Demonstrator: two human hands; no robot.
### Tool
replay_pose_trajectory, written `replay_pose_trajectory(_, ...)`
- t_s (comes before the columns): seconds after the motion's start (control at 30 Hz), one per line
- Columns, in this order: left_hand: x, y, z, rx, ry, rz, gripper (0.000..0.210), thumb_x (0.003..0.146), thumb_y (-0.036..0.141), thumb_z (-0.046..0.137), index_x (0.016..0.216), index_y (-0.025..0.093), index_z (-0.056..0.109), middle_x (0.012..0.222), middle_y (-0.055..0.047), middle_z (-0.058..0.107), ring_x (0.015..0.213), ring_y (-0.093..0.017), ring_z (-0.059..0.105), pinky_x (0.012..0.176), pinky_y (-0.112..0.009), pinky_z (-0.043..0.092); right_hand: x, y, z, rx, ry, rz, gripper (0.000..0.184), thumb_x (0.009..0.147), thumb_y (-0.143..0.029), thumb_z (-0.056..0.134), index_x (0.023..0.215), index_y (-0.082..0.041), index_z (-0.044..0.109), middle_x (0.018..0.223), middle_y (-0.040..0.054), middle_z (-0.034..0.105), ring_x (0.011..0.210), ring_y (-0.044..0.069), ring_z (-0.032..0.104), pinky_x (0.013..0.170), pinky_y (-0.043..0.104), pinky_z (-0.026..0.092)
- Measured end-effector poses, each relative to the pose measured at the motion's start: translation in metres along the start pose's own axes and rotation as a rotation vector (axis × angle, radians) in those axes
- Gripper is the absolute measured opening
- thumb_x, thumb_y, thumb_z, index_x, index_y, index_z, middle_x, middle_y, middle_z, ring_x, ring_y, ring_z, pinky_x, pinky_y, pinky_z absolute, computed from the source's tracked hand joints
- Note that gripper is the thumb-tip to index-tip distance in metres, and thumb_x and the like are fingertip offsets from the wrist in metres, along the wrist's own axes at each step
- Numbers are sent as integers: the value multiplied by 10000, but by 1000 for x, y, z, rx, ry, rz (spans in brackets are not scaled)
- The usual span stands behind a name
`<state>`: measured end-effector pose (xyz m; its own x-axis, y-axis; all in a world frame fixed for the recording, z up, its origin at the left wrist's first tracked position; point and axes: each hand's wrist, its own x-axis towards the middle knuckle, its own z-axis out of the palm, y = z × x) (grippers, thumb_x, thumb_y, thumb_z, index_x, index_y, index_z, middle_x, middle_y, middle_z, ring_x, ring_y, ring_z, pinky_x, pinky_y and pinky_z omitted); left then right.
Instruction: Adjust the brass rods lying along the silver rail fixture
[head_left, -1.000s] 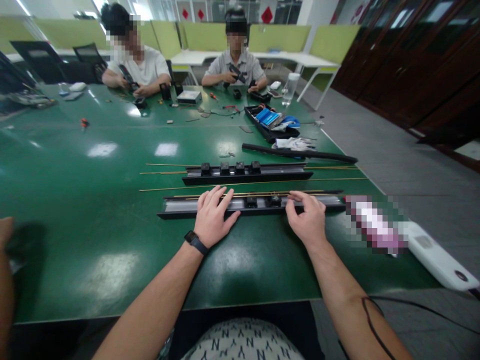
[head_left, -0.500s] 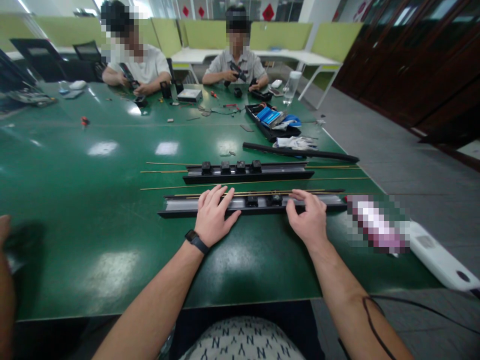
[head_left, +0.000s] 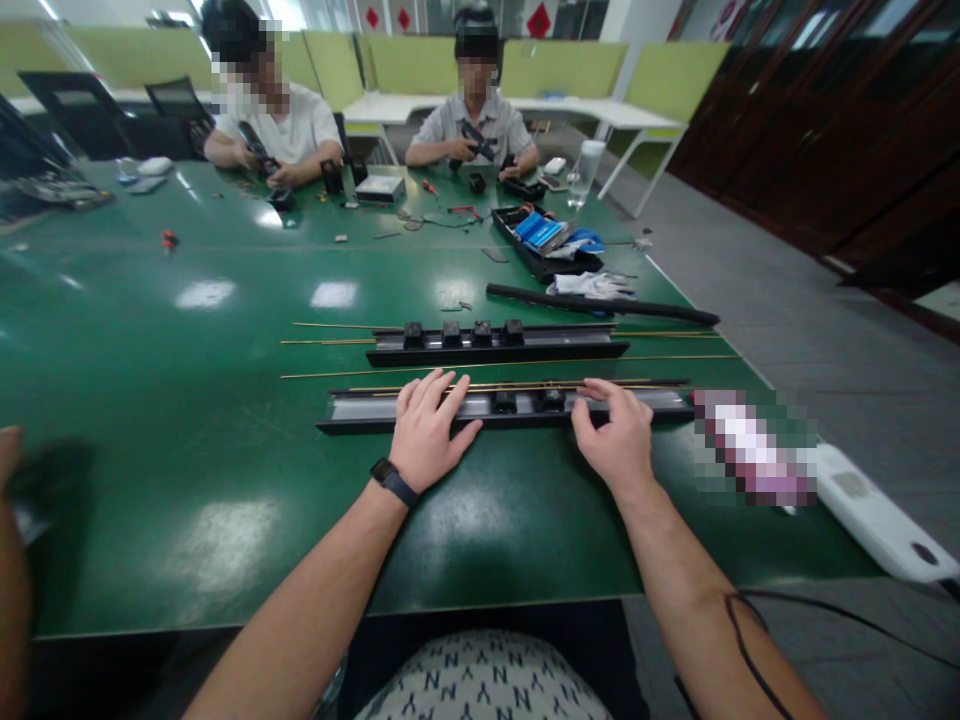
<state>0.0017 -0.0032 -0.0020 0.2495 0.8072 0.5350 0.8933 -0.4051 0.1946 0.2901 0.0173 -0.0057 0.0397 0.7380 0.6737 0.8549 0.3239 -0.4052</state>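
Note:
My left hand [head_left: 430, 432] lies across the near black channel [head_left: 356, 427], fingers spread over its far edge and thumb apart. Farther right along the same channel, my right hand [head_left: 616, 432] rests with fingers bent forward and a gap between thumb and index finger. Neither hand is wrapped round anything. Between them, small black blocks [head_left: 553, 399] sit in the silver-lined channel. Thin brass-coloured rods [head_left: 517, 387] run along its far edge, under or against my fingertips; the exact contact is hidden.
Beyond lies a second black channel [head_left: 450, 357] with several blocks, and a loose rod [head_left: 337, 374]. A black tube [head_left: 600, 302], white gloves [head_left: 592, 286] and a black tray [head_left: 517, 240] lie farther back. Two people sit opposite. A white device [head_left: 874, 515] is at right; someone's arm [head_left: 11, 560] at left.

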Motion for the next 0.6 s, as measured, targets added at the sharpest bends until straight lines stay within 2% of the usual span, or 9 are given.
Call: replay_pose_trajectory(0.6,1,4,-4,-12,-37,-36,572,969,437,643,1491,230,536,1497,-133,593,1458,-309,483,1224,-505,280,-1,0,-2,-19,-7,-24,251,901,-220,685,1151,-216,668,1035,66,789,989,273,723,983,461,452)
